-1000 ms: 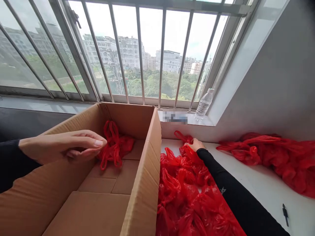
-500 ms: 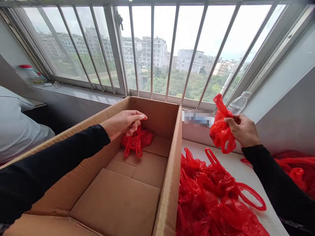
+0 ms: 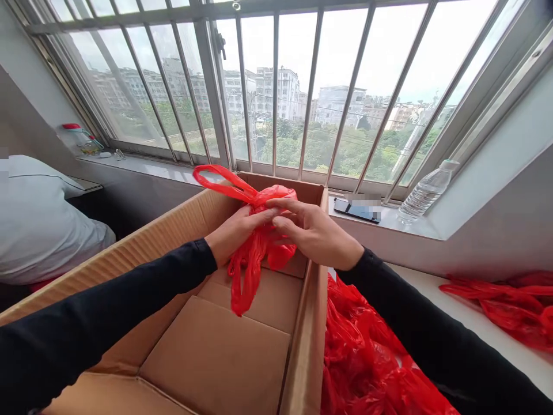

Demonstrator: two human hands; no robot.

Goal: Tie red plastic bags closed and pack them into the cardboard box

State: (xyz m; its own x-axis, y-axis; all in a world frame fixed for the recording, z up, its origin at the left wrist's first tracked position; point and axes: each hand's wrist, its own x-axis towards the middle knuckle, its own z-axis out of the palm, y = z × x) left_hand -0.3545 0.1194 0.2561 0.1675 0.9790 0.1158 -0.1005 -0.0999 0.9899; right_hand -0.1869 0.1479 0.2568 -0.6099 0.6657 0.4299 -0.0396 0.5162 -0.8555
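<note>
Above the far end of a large open cardboard box [image 3: 220,351], both of my hands are on a crumpled red plastic bag [image 3: 246,282]. My left hand [image 3: 237,230] grips the bag from the left, its fingers partly hidden behind the plastic. From the right, my right hand [image 3: 317,230] has its thumb and fingers closed on the same bag. One handle loop sticks out to the left and another hangs down into the box. The bag hides the box's far floor.
A heap of red plastic bags [image 3: 367,351] lies right of the box, with more bags [image 3: 514,305] farther right. On the windowsill are a phone [image 3: 356,210], a clear bottle [image 3: 427,190] and a red-lidded jar [image 3: 80,138]. A person in a white shirt [image 3: 47,225] sits at left.
My right hand has brought the red bag from above the heap leftward over the box. My left hand, earlier pinched above the box, now holds that bag too. The view has shifted slightly.
</note>
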